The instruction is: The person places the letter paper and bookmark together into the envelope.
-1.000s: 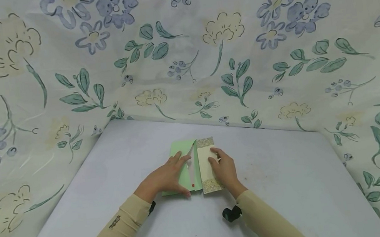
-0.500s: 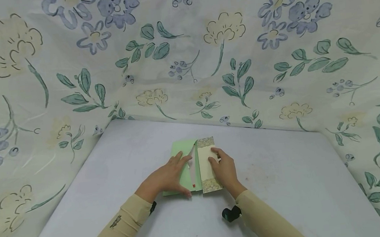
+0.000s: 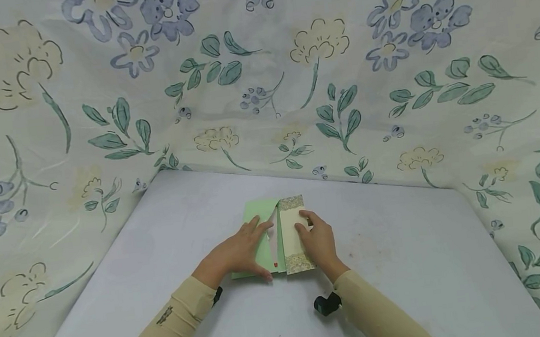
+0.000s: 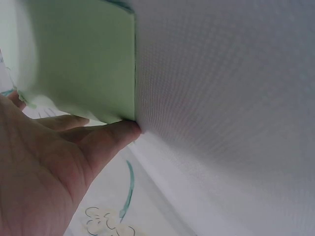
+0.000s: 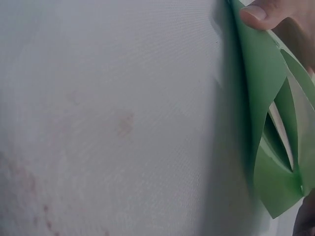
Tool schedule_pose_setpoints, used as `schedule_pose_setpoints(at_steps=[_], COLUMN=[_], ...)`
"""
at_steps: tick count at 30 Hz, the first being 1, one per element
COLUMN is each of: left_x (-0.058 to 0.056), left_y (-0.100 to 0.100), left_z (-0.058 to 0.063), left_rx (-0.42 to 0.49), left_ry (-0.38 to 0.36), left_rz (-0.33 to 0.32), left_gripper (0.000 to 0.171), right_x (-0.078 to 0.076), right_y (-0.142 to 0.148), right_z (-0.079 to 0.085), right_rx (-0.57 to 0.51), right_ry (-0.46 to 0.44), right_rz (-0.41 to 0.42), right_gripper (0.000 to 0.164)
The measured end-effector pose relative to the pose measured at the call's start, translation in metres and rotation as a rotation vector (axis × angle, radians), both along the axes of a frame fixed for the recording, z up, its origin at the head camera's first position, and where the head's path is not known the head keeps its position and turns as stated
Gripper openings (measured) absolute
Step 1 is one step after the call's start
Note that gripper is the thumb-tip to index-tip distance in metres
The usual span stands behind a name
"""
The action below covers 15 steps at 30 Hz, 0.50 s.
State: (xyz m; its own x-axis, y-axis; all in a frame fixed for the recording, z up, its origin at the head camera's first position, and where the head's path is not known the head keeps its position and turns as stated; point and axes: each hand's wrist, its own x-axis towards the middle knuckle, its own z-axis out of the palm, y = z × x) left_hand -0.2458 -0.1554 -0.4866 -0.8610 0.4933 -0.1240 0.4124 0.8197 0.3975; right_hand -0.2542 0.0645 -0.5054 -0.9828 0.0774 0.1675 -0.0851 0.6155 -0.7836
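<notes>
A folded green paper card [image 3: 256, 256] lies on the table in the head view, with a cream panel [image 3: 292, 232] banded in glitter along its right side. Between them shows a white slip [image 3: 273, 243] with a small red mark at its lower end. My left hand [image 3: 236, 251] rests spread over the green part, thumb at its lower edge. In the left wrist view that thumb [image 4: 115, 135] touches a corner of the green sheet [image 4: 93, 54]. My right hand [image 3: 319, 240] grips the cream panel's right edge. The right wrist view shows raised green folds [image 5: 261, 73] under the thumb.
A white cloth-like surface covers the table [image 3: 408, 264], faintly stained to the right of the card. Floral sheeting [image 3: 261, 81] rises behind and at both sides. A black wrist device [image 3: 327, 304] sits beside the right wrist.
Both hands keep their places on the card. The cream panel and right hand have shifted very slightly left; otherwise the head view is only a little displaced.
</notes>
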Motion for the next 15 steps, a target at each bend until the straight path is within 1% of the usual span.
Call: schedule_pose_setpoints(at_steps=[15], left_x=[0.0008], left_y=[-0.0004], left_z=[0.0008], left_rx=[0.011], left_ry=[0.002], left_rz=[0.001], left_gripper=[0.126], right_x=[0.0012], right_y=[-0.0041], right_z=[0.0015], right_rx=[-0.035], right_ry=[-0.018], right_rz=[-0.026], right_gripper=[0.038])
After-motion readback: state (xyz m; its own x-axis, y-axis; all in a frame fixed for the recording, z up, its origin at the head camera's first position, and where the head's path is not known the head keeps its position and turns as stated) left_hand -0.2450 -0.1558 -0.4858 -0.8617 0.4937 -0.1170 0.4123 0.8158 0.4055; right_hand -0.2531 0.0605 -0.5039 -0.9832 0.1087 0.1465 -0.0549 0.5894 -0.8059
